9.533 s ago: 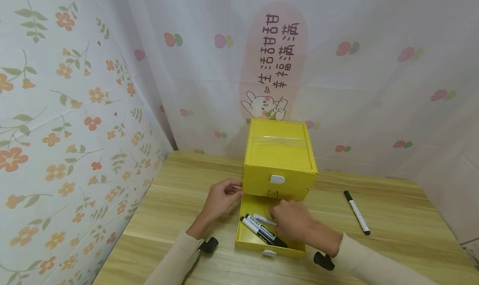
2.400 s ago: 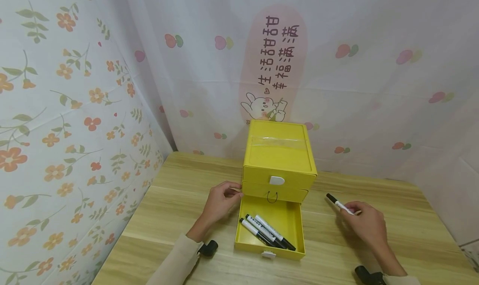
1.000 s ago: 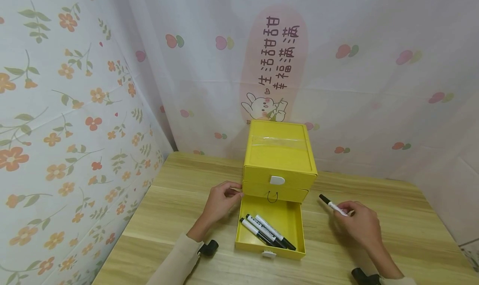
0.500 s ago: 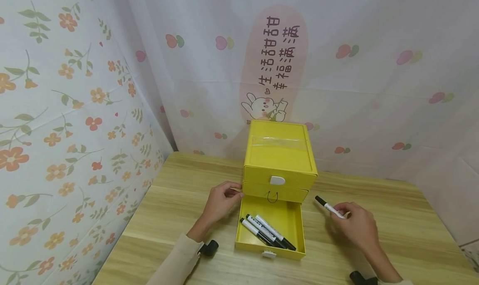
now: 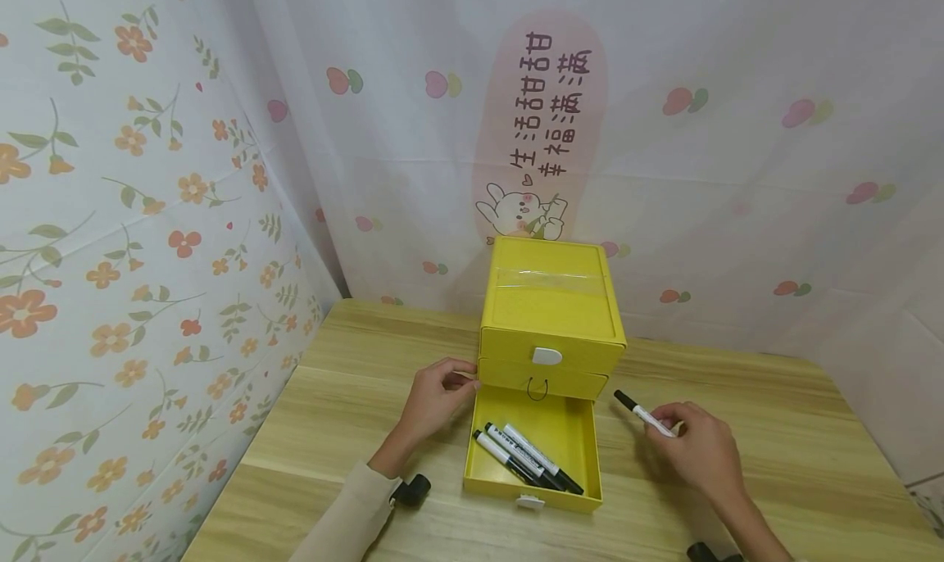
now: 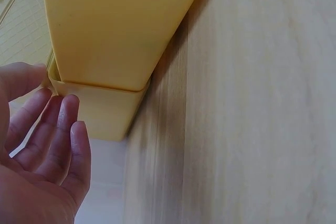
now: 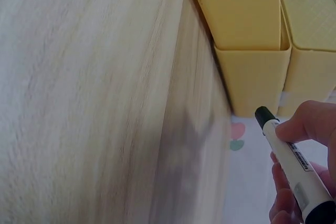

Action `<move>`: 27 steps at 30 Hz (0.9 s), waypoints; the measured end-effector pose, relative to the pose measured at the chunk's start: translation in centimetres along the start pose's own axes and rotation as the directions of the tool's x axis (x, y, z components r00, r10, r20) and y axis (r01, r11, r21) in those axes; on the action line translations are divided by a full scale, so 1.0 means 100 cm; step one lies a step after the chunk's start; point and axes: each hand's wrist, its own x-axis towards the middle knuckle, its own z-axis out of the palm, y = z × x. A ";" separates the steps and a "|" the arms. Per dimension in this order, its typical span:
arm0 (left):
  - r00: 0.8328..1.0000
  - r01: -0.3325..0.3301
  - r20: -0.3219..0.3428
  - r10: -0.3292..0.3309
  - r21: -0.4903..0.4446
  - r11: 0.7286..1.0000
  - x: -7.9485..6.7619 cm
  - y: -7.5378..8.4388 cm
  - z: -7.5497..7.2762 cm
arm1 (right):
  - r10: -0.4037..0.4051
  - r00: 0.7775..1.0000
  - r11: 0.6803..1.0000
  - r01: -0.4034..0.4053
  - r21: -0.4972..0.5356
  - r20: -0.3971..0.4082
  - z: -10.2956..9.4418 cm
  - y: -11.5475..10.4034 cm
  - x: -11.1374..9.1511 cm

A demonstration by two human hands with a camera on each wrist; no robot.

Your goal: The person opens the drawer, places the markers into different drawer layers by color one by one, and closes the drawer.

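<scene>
My right hand [image 5: 701,451] holds a whiteboard marker [image 5: 649,419], white with black ends, to the right of a yellow drawer box [image 5: 553,300]. The marker's dark cap end points toward the box; in the right wrist view the thumb lies along the white marker barrel [image 7: 290,162]. At the box's front left edge, my left hand [image 5: 435,396] pinches the rim between thumb and fingertips, as the left wrist view shows with the hand [image 6: 47,156] at the yellow corner. The bottom drawer [image 5: 575,423] is pulled out. Three similar markers [image 5: 524,455] lie slantwise in it.
The box stands on a wooden table [image 5: 369,357] near the back edge. Behind it hangs a printed curtain [image 5: 413,177], with a floral one [image 5: 147,259] on the left. A white handle [image 5: 546,355] is on the upper drawer, and a thin black loop [image 5: 537,390] below it.
Earlier the right hand was in the drawer and the marker lay on the table. Now that hand holds it and has drifted left toward the box. The left hand stays at the edge.
</scene>
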 end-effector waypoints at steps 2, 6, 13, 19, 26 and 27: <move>1.000 0.001 -0.001 -0.001 0.003 1.000 0.000 0.000 0.000 | -0.008 1.000 1.000 0.008 0.004 -0.007 0.000 -0.002 -0.002; 1.000 0.000 -0.001 0.000 -0.003 1.000 0.000 0.000 0.000 | -0.015 1.000 1.000 0.015 0.003 -0.018 -0.001 -0.006 -0.005; 1.000 -0.001 0.000 0.001 -0.007 1.000 -0.001 0.000 0.000 | -0.030 0.999 1.000 0.029 -0.010 -0.028 -0.001 -0.010 -0.009; 1.000 0.000 -0.001 0.000 -0.011 1.000 0.000 -0.001 0.000 | -0.062 0.997 0.998 0.061 -0.014 -0.039 -0.001 -0.014 -0.012; 1.000 0.002 0.003 -0.002 -0.015 1.000 0.000 -0.002 0.000 | -0.081 0.996 0.997 0.080 -0.010 -0.041 -0.003 -0.019 -0.015; 1.000 0.003 0.004 -0.003 -0.016 1.000 0.000 -0.002 0.000 | -0.083 0.996 0.997 0.082 -0.010 -0.041 -0.003 -0.019 -0.015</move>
